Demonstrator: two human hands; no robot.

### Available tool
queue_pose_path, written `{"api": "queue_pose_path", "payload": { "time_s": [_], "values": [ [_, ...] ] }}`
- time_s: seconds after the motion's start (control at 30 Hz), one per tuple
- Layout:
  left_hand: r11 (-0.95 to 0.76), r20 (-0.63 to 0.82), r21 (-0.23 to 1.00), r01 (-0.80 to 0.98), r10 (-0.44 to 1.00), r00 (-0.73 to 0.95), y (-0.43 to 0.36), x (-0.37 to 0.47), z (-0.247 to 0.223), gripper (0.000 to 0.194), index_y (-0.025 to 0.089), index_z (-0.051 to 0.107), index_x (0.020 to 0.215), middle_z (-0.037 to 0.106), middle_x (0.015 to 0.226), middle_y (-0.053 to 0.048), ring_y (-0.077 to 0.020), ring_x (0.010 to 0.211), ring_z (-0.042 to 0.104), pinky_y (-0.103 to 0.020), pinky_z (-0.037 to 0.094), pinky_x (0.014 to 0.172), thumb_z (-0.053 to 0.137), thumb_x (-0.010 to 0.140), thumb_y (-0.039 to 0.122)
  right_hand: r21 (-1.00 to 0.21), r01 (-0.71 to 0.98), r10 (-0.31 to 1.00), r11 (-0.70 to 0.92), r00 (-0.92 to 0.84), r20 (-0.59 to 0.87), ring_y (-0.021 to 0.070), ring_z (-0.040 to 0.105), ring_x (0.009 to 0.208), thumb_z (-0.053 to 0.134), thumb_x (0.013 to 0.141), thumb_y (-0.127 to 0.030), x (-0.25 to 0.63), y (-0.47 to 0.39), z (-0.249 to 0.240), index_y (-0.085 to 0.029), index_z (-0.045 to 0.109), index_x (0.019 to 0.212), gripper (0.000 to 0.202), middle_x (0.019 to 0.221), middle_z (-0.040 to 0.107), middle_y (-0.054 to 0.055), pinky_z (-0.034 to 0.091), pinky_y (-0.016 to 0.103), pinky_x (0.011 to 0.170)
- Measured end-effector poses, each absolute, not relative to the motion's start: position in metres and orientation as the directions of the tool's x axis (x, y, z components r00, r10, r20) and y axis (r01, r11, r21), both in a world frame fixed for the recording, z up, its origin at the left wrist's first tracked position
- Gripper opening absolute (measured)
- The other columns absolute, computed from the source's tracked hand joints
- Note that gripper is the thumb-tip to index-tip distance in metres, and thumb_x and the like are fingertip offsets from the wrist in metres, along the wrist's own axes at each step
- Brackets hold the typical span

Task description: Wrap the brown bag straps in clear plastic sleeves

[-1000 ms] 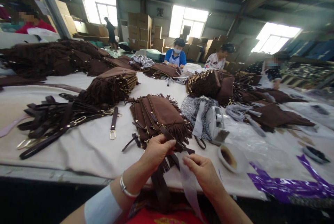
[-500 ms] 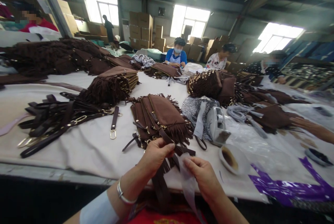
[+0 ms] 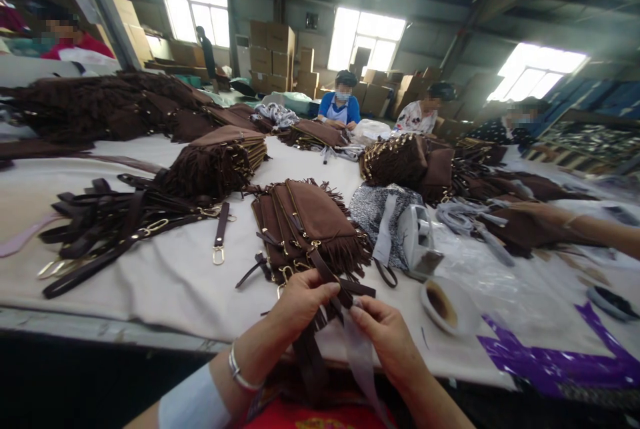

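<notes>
At the table's near edge my left hand [image 3: 305, 299] is closed on a dark brown strap [image 3: 325, 268] that runs up to a stack of fringed brown pouches [image 3: 315, 216]. My right hand [image 3: 383, 326] pinches a strip of thin, whitish wrapping [image 3: 361, 362] right beside that strap. The strip's free end dangles toward my lap. Several zippered pouches overlap in the stack, with gold zips and fringe at the lower right. Another brown strap hangs below my left hand, over the table edge.
Loose dark straps with gold clips [image 3: 115, 222] lie left. A tape dispenser [image 3: 417, 239], a tape roll [image 3: 443, 306] and purple plastic [image 3: 560, 356] are on the right. More pouch piles [image 3: 215, 159] stand behind. A co-worker's arm [image 3: 600, 229] reaches in from the right; other people sit across the table.
My right hand has brought the whitish strip up against the strap by my left fingers. The co-worker's arm at right has reached further in over the brown pouches.
</notes>
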State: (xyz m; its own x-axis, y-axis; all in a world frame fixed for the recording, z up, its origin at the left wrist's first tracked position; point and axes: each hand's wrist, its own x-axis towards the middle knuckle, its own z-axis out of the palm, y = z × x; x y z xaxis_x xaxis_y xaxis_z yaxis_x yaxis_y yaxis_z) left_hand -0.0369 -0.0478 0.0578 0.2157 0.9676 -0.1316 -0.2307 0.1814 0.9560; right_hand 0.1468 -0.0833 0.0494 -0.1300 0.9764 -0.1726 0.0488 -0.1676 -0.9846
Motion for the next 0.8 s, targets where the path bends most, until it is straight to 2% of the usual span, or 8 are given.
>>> {"api": "queue_pose_path", "payload": {
  "time_s": [0.17,0.4,0.5,0.63,0.8],
  "values": [
    [0.194,-0.143,0.942,-0.275,0.971,0.193,-0.048,-0.036,0.062,0.024,0.014,0.074,0.085,0.072,0.082,-0.005,-0.0175,0.075,0.061,-0.028,0.045,0.072,0.076,0.070,0.033,-0.979,0.035,0.975,-0.199,-0.097,-0.202,0.0239,0.063,0.085,0.075,0.073,-0.047,0.147,-0.083,0.046,-0.018,0.075,0.099,0.039,0.092,0.074,0.007,0.048,0.033,0.078],
    [0.219,-0.163,0.945,-0.245,0.960,0.229,-0.050,-0.036,0.062,0.026,0.014,0.074,0.084,0.071,0.079,-0.006,-0.0160,0.069,0.059,-0.027,0.043,0.067,0.077,0.069,0.034,-0.982,0.064,0.978,-0.177,-0.103,-0.183,0.0250,0.065,0.086,0.077,0.070,-0.046,0.145,-0.084,0.051,-0.019,0.076,0.099,0.039,0.091,0.075,0.007,0.048,0.034,0.079],
    [0.222,-0.156,0.938,-0.266,0.957,0.246,-0.050,-0.035,0.063,0.026,0.013,0.074,0.084,0.072,0.080,-0.006,-0.0176,0.073,0.061,-0.028,0.045,0.071,0.077,0.069,0.034,-0.984,0.074,0.978,-0.165,-0.115,-0.173,0.0264,0.064,0.089,0.074,0.073,-0.045,0.145,-0.085,0.053,-0.019,0.075,0.101,0.038,0.094,0.075,0.008,0.048,0.036,0.081],
    [0.193,-0.115,0.934,-0.299,0.959,0.260,-0.049,-0.034,0.063,0.024,0.014,0.075,0.086,0.073,0.085,-0.007,-0.0204,0.080,0.064,-0.031,0.048,0.078,0.076,0.070,0.032,-0.983,0.042,0.976,-0.178,-0.121,-0.182,0.0279,0.065,0.092,0.073,0.075,-0.043,0.142,-0.084,0.055,-0.018,0.075,0.102,0.037,0.096,0.074,0.009,0.048,0.039,0.085],
    [0.189,-0.117,0.948,-0.257,0.955,0.272,-0.050,-0.032,0.062,0.023,0.015,0.076,0.088,0.074,0.088,-0.007,-0.0208,0.081,0.065,-0.030,0.049,0.077,0.075,0.072,0.032,-0.985,-0.024,0.976,-0.171,-0.139,-0.166,0.0296,0.064,0.099,0.076,0.072,-0.038,0.136,-0.079,0.058,-0.019,0.074,0.105,0.039,0.105,0.074,0.010,0.046,0.044,0.093]
  ]
}}
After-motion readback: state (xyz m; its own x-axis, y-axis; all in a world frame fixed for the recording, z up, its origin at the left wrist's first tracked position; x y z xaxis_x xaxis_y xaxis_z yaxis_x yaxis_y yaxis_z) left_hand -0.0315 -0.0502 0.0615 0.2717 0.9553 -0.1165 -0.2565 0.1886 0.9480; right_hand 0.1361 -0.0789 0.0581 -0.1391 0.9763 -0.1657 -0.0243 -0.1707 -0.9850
